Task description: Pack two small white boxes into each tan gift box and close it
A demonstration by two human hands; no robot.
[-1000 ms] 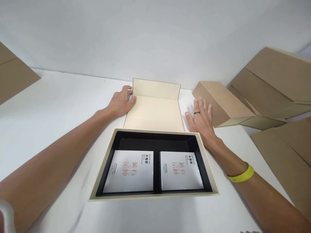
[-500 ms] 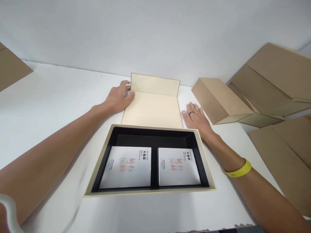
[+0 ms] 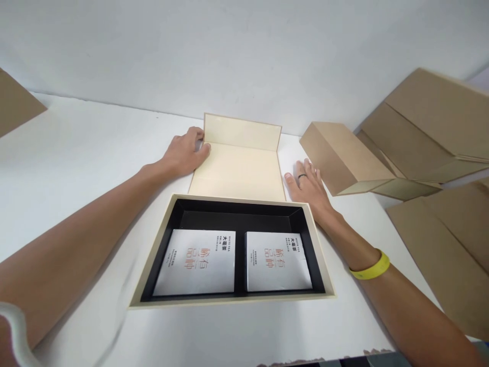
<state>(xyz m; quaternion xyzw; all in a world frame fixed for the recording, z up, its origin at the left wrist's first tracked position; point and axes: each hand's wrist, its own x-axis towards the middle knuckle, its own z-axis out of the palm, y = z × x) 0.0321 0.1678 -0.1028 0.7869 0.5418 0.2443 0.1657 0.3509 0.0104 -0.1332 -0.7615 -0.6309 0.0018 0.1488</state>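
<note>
A cream gift box with a black lining sits in front of me. Its hinged lid is folded back away from me, with the end flap standing up. Two silvery white tea cartons, the left one and the right one, lie side by side inside. At the lid's far left edge my left hand grips it, thumb on the inner face and fingers curled by the flap. My right hand, wearing a dark ring, rests flat on the table right of the lid, fingers stretched out and holding nothing.
Brown cardboard boxes stand at the right, the nearest box just beyond my right hand. Another cardboard piece juts in from the left. The white table meets a pale wall behind the lid.
The whole view has shifted slightly, with the box a little further left in it. My right hand's fingers have lifted or spread slightly. My left hand stays at the lid's edge.
</note>
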